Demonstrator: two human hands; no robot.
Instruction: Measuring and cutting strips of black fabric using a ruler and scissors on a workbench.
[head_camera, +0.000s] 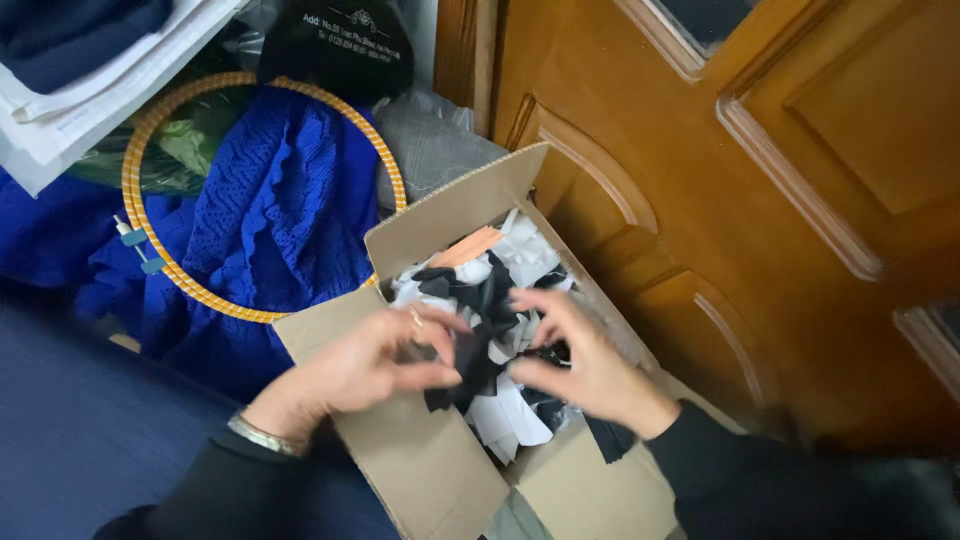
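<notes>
Head view looks down on two bare hands working over an open cardboard box (430, 470) packed with fabric scraps (505, 270), mostly black and white, with one peach-coloured piece near the box's far corner. Left hand (375, 365) has its grip pinched shut on a black scrap (470, 365), thumb and fingers meeting on the cloth above the middle of the box; a ring shows on one finger and a metal bangle (262, 435) sits at the wrist. Right hand (580, 365) is half curled with its fingers spread over the pile, fingertips touching the same black piece and the scraps beneath; whether it truly grips anything I cannot tell, as motion blur softens the fingers.

As a judgement, the sorting looks to be at an early or middle stage: the box is full to its rim, only the one black piece is lifted, and no sorted heap shows outside the box.

Around the box, a round embroidery hoop (160, 255) wrapped in yellow and orange lies on blue knitted fabric (280, 220) beyond the left flap. A grey cloth (430, 145) is tucked behind the far flap, and a wooden panelled door (760, 200) stands close along the right side. The raised flaps and the door crowd the right hand's side.
</notes>
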